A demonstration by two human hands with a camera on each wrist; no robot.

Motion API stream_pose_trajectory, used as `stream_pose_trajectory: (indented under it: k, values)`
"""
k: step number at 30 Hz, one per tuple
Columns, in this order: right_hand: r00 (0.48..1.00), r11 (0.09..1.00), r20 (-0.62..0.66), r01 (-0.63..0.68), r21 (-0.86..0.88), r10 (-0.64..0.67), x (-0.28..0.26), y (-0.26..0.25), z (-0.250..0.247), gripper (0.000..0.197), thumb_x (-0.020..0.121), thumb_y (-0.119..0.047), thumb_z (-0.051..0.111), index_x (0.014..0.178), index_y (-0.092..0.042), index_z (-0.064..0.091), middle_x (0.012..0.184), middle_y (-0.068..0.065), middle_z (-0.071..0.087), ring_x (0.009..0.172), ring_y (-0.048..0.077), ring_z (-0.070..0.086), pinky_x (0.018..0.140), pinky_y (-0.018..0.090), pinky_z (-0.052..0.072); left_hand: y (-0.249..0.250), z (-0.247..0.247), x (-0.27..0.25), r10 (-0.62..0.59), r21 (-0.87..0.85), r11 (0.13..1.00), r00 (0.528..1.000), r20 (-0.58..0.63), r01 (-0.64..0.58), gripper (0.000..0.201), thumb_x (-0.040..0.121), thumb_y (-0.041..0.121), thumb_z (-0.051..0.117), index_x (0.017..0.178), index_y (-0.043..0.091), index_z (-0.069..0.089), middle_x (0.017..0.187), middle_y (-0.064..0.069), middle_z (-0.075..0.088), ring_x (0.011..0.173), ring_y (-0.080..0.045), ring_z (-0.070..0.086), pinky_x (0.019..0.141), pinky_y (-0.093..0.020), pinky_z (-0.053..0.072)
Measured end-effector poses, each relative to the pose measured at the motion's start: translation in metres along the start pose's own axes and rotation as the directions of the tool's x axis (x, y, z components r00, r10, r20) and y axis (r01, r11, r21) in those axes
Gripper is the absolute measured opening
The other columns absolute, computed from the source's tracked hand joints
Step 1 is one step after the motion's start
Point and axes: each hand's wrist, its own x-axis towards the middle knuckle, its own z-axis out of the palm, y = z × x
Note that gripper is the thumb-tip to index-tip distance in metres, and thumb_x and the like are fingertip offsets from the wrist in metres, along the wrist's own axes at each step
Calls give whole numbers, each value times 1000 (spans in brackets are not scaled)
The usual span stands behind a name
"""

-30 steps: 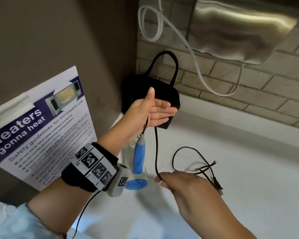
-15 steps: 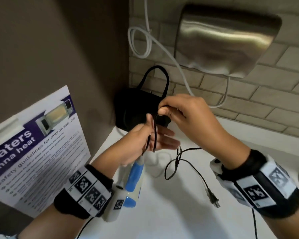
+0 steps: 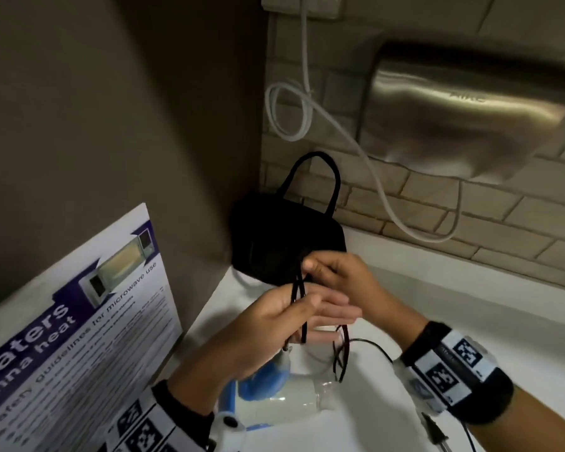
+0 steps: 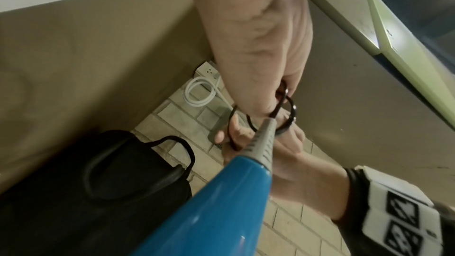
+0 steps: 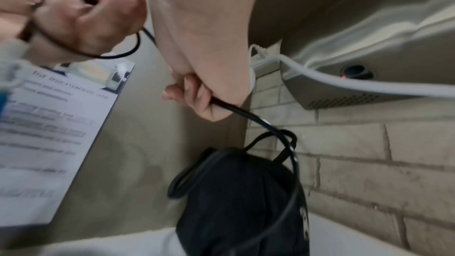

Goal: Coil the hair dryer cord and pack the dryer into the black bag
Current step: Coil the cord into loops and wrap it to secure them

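The work goes on in a tight corner: a brown side wall [image 3: 118, 119] on the left, a brick wall [image 3: 470, 223] behind, and a steel hand dryer [image 3: 470, 112] hanging overhead, its white cable [image 3: 294, 115] looping down the bricks. The white counter [image 3: 454, 288] lies open to the right. The black bag [image 3: 284, 246] stands upright in the corner, touching or nearly touching both walls, handle up. A microwave poster [image 3: 79, 337] leans on the side wall. The left hand [image 3: 284, 324] is held above the counter with fingers straight and together, pointing right, loops of the black cord [image 3: 299, 308] running across its palm. The hair dryer [image 3: 265, 383] hangs below that hand, its blue handle pointing up toward the palm; how it is held I cannot tell. The right hand [image 3: 336, 275] pinches the cord between thumb and curled fingers just above the left palm. The slack trails to the counter, the plug [image 3: 436, 433] lying near the right wrist.
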Motion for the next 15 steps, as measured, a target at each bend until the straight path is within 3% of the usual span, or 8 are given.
stream_pose_trajectory:
  k: [1, 2, 3, 4, 6, 8, 12, 15]
  values:
    - [988, 991, -92, -129, -47, 124, 1, 3, 18, 37, 96, -18, 48, 72, -40, 66, 64, -18, 64, 62, -4, 61, 63, 17, 44, -1, -2, 0, 30, -2, 1000, 999, -22, -30, 34, 99, 19, 36, 121, 5, 59, 123, -16, 69, 118, -26, 64, 98, -36, 53]
    - [942, 920, -275, -271, -282, 193, -7, 15, 17, 36, 95, -15, 44, 83, -38, 68, 75, -14, 69, 69, -2, 67, 67, 24, 49, -2, -4, 1, 64, -2, 998, 997, -46, -64, 35, 99, 17, 37, 125, 6, 57, 125, -15, 67, 120, -26, 63, 100, -38, 52]
    - [911, 812, -314, -387, -437, 266, -9, 19, 30, 33, 96, -13, 40, 95, -32, 68, 89, -4, 71, 78, 5, 71, 72, 33, 53, -3, -6, 2, 97, 0, 995, 993, -66, -98, 36, 98, 14, 37, 128, 7, 55, 128, -13, 66, 121, -26, 62, 103, -38, 50]
    - [893, 794, -321, -433, -427, 314, -17, 17, 45, 30, 97, -15, 39, 97, -27, 66, 90, 4, 69, 80, 9, 70, 73, 36, 54, -4, -8, 2, 129, 1, 992, 988, -87, -129, 38, 97, 11, 37, 132, 8, 52, 130, -11, 65, 123, -25, 60, 105, -37, 48]
    - [990, 936, -65, -138, -323, 124, -33, 25, 58, 25, 98, -26, 43, 82, -29, 62, 66, -10, 61, 59, 4, 58, 63, 24, 45, -4, -13, 4, 184, 5, 983, 973, -142, -185, 43, 93, 6, 39, 135, 11, 47, 135, -7, 62, 127, -22, 57, 108, -32, 45]
    - [986, 958, 144, -47, -281, 90, -67, 23, 37, 22, 98, -40, 41, 90, -30, 60, 63, -19, 56, 60, -1, 53, 61, 17, 41, -3, -19, 5, 226, 25, 974, 954, -199, -225, 47, 91, 5, 41, 137, 16, 45, 138, -2, 59, 131, -17, 54, 110, -28, 42]
    - [991, 913, 130, 64, -403, -12, -93, 11, 45, 27, 95, -51, 29, 100, -34, 49, 86, -13, 64, 71, 6, 56, 63, 23, 45, -4, -29, 9, 234, 17, 971, 934, -269, -239, 54, 91, 8, 43, 143, 18, 36, 143, 1, 54, 133, -15, 50, 112, -30, 40]
    - [995, 906, 90, 79, -416, -46, -106, 0, 31, 27, 95, -49, 28, 96, -33, 51, 70, -16, 52, 62, 5, 42, 57, 18, 37, -4, -27, 14, 209, 57, 978, 937, -281, -201, 49, 101, 8, 41, 147, 19, 29, 143, 2, 52, 133, -14, 51, 114, -34, 38]
